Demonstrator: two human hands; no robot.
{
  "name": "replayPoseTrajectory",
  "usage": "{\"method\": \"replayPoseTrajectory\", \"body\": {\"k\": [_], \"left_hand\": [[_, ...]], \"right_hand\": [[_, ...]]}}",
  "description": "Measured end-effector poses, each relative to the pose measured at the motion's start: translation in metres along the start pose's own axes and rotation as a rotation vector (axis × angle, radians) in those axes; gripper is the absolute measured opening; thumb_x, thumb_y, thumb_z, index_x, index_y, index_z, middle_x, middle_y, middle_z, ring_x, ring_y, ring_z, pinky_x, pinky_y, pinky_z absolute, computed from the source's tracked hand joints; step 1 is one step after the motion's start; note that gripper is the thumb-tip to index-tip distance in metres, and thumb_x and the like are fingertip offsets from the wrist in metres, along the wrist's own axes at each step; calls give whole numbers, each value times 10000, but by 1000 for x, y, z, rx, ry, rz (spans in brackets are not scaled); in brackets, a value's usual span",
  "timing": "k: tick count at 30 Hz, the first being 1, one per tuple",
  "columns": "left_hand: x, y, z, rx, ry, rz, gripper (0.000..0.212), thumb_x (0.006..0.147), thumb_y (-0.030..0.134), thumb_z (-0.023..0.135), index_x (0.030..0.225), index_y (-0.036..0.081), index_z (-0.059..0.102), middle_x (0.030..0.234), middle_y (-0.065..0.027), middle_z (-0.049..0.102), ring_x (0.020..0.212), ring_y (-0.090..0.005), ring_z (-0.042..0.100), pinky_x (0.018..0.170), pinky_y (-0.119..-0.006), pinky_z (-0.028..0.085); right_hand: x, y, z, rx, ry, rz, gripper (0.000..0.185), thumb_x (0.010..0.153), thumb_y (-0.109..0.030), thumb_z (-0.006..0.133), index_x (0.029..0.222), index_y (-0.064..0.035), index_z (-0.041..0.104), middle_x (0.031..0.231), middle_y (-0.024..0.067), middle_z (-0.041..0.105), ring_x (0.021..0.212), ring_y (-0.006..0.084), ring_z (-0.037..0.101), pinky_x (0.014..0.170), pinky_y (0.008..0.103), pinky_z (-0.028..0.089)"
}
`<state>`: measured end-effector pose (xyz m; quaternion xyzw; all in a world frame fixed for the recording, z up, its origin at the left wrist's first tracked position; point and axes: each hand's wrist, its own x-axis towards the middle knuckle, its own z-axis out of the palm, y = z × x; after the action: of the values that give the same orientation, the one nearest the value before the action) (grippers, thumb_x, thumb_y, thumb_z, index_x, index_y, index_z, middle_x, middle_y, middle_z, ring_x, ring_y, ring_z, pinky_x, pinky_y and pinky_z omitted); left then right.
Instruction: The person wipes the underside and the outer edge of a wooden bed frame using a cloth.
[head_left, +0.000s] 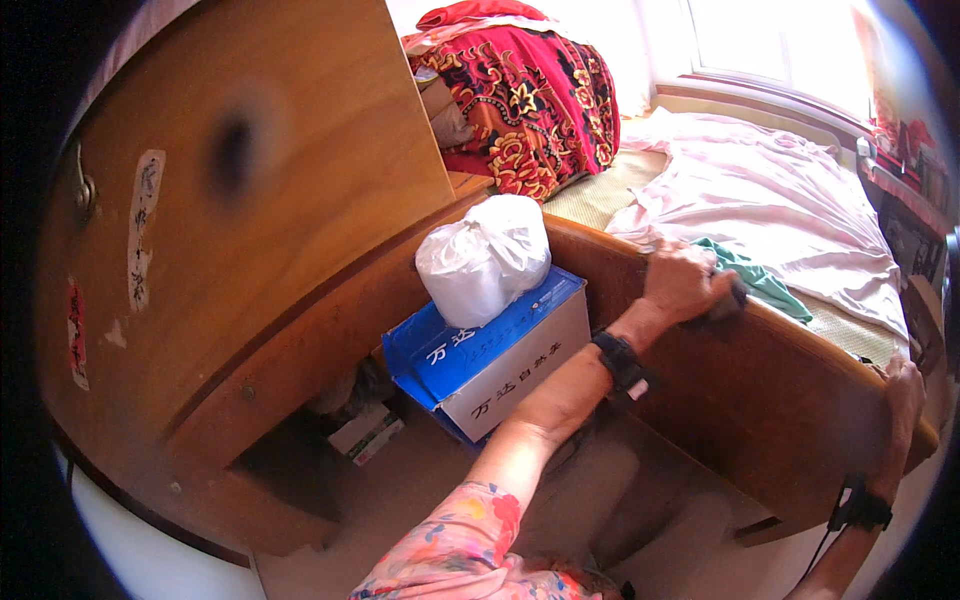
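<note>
My left hand (679, 279) is at the top edge of the bed's wooden footboard (697, 390), closed around a dark grey object (726, 301). My fingers cover part of that object, so its kind is unclear. Just behind it, a green cloth (754, 279) lies on the bed. Farther along the same board, near its right end, my right hand (904, 394) rests against the top edge. Its fingertips reach over the edge, and whether they grip the wood is unclear. Both wrists wear black straps.
A blue-and-white cardboard box (517, 364) bearing writing stands left of the footboard, with a tied white plastic bag (484, 259) on top. A wooden cabinet (300, 150) rises at left. The bed holds a pink sheet (765, 180) and a red patterned blanket (540, 97). A small carton (367, 433) lies below.
</note>
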<state>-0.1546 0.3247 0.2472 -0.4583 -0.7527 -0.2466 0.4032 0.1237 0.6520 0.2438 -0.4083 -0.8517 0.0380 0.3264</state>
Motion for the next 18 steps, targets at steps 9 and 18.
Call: {"method": "replayPoseTrajectory", "body": {"k": [9,18], "left_hand": [[1,39,-1,-144,-68,29,514,773,534,546,788,32,658,822,-152,637,847,-307,577,835,-443,382],[-18,-125,-11,299,-75,-333,452,878,450,402,870,86,669,891,-106,661,884,-307,592,797,-468,439]], "right_hand": [[15,39,17,-181,-6,-99,448,927,-359,370,962,21,604,926,243,611,893,408,569,795,476,410],[32,58,18,-28,-173,-34,436,920,-379,359,1007,-36,615,969,213,618,937,406,564,807,488,412]]}}
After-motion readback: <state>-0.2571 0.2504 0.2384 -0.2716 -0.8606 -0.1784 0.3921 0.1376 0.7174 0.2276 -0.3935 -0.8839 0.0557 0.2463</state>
